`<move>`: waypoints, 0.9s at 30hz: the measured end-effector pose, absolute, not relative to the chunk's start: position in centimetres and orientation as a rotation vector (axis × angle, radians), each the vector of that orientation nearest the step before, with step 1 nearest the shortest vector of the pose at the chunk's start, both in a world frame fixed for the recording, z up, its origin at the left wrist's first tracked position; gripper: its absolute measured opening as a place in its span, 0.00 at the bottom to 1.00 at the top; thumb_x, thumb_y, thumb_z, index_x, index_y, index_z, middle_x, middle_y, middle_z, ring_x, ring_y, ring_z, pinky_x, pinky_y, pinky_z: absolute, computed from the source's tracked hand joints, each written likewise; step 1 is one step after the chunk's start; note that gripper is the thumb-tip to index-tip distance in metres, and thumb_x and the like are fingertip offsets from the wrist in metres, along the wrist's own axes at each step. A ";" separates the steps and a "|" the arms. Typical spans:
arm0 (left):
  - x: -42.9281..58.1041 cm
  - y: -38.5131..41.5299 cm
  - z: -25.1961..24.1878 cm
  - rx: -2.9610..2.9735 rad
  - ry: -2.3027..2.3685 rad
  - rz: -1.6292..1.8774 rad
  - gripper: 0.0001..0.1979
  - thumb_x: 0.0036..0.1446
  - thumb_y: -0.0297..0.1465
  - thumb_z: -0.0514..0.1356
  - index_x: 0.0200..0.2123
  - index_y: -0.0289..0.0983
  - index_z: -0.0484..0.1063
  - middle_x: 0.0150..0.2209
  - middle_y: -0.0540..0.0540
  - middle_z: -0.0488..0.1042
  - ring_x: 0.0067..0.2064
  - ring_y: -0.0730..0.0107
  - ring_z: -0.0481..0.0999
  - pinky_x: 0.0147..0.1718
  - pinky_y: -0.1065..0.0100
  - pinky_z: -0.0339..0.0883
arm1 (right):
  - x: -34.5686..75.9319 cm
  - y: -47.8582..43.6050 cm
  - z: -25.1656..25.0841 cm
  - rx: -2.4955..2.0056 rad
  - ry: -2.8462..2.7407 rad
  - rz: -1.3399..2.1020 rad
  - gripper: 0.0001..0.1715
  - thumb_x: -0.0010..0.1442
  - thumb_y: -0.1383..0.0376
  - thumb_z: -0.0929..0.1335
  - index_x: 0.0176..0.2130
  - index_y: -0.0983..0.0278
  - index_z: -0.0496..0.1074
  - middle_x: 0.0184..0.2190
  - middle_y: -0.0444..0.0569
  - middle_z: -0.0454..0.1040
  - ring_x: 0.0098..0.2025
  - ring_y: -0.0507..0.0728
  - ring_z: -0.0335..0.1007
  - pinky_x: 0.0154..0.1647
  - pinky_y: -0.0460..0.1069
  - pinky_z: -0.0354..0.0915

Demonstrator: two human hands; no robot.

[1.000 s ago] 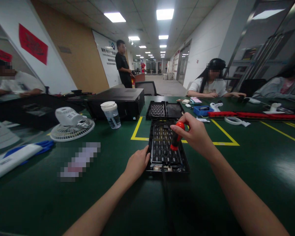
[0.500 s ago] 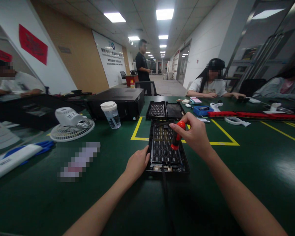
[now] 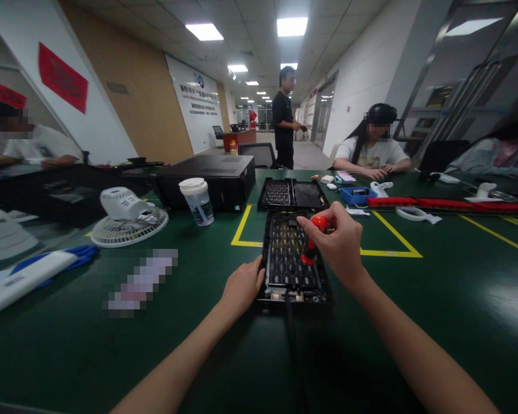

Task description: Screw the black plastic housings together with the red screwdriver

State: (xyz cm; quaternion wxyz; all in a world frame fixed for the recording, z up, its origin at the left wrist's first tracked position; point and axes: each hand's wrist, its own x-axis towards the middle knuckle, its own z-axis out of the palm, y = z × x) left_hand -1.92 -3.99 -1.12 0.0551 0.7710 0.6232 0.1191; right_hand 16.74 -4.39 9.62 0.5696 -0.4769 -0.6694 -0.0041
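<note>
A black rectangular device [image 3: 285, 259] with a honeycomb-patterned panel lies flat on the green table before me, and a black cable [image 3: 290, 328] runs from its near edge towards me. My left hand [image 3: 244, 284] grips the device's left edge near its lower corner. In my right hand [image 3: 340, 241] is a red-and-black screwdriver [image 3: 309, 253], held upright by the fingers near its red top. It stands over the right part of the panel; its tip is too dark to make out. Behind the device lies an open black case [image 3: 308, 194] with a similar patterned half.
A lidded cup [image 3: 197, 201], a white fan [image 3: 129, 218] and a large black box [image 3: 207, 178] stand to the left. On the right are a blue tray [image 3: 356, 195], a red strip [image 3: 444, 203] and a white ring [image 3: 410, 214]. Other people sit around; one stands behind.
My right hand and the screwdriver have barely moved, the handle now a little more upright. The standing person has moved right. The seated person's hands at right have come closer together.
</note>
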 end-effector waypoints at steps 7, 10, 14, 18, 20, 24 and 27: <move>-2.1 -4.0 -1.3 2.340 1.883 0.390 0.22 0.60 0.37 0.44 0.56 0.39 0.55 0.41 0.42 0.73 0.42 0.66 0.72 0.40 0.68 0.62 | 16.1 -4.6 9.1 -1.111 -1.501 -0.018 0.18 0.49 0.55 0.68 0.25 0.63 0.58 0.21 0.43 0.66 0.20 0.49 0.61 0.22 0.45 0.61; -2.1 -3.9 -1.3 2.341 1.868 0.410 0.21 0.60 0.37 0.44 0.56 0.39 0.55 0.42 0.42 0.72 0.43 0.66 0.72 0.41 0.69 0.62 | 15.8 -4.6 8.8 -1.096 -1.465 -0.031 0.18 0.48 0.54 0.68 0.25 0.63 0.58 0.21 0.42 0.65 0.20 0.49 0.61 0.22 0.45 0.61; -2.2 -3.9 -1.3 2.338 1.862 0.406 0.21 0.60 0.37 0.44 0.56 0.39 0.55 0.43 0.42 0.72 0.43 0.67 0.72 0.41 0.69 0.62 | 15.1 -4.6 8.1 -1.042 -1.413 0.032 0.19 0.47 0.56 0.70 0.29 0.63 0.57 0.21 0.40 0.62 0.20 0.48 0.61 0.22 0.44 0.61; -2.2 -3.9 -1.5 2.335 1.853 0.423 0.21 0.60 0.36 0.44 0.56 0.40 0.55 0.44 0.42 0.72 0.44 0.66 0.71 0.42 0.68 0.62 | 14.6 -4.6 7.8 -1.010 -1.375 0.129 0.17 0.49 0.59 0.68 0.32 0.62 0.56 0.22 0.38 0.59 0.20 0.47 0.57 0.20 0.43 0.57; -2.3 -3.9 -1.6 2.335 1.850 0.425 0.21 0.60 0.36 0.44 0.56 0.40 0.55 0.44 0.42 0.72 0.45 0.66 0.71 0.42 0.69 0.62 | 14.5 -4.6 7.9 -0.998 -1.369 0.218 0.14 0.52 0.60 0.67 0.34 0.63 0.57 0.23 0.39 0.58 0.19 0.46 0.54 0.19 0.43 0.54; -2.4 -3.8 -1.5 2.351 1.844 0.429 0.21 0.60 0.37 0.44 0.56 0.40 0.55 0.44 0.43 0.72 0.43 0.66 0.72 0.41 0.68 0.63 | 14.8 -4.4 8.2 -0.945 -1.453 0.368 0.07 0.56 0.63 0.62 0.35 0.64 0.65 0.26 0.42 0.62 0.23 0.48 0.56 0.23 0.44 0.56; -2.4 -3.8 -1.6 2.356 1.849 0.428 0.21 0.60 0.37 0.44 0.56 0.40 0.55 0.43 0.43 0.72 0.43 0.66 0.72 0.40 0.68 0.63 | 15.2 -3.8 8.2 -0.830 -1.479 0.650 0.07 0.56 0.63 0.62 0.32 0.64 0.67 0.24 0.42 0.62 0.23 0.48 0.58 0.24 0.44 0.58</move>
